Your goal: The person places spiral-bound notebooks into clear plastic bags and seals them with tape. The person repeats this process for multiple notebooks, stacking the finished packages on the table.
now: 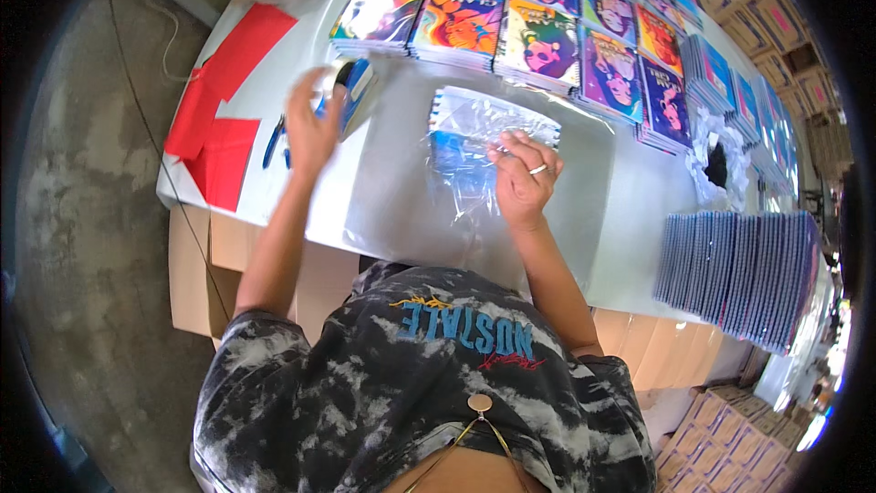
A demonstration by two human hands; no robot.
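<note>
A spiral notebook [456, 151] in clear plastic wrapping lies in front of me on a grey sheet [392, 192]. My right hand [527, 175], with a ring on one finger, rests at its right side, fingers curled on the crinkled plastic. My left hand [315, 123] is raised over the table to the left, beside a blue tape dispenser [358, 82]. Motion smears its fingers, so I cannot make out whether they hold anything. Below that hand lie blue pen-like tools [274, 144], partly covered by the wrist.
Stacks of colourful notebooks [538, 41] line the table's far side. Red sheets [224, 160] lie at the left edge. At right are crumpled plastic [716, 160] and a long row of spiral-bound notebooks [735, 265]. Cardboard boxes [730, 434] stand below right; more are piled far right.
</note>
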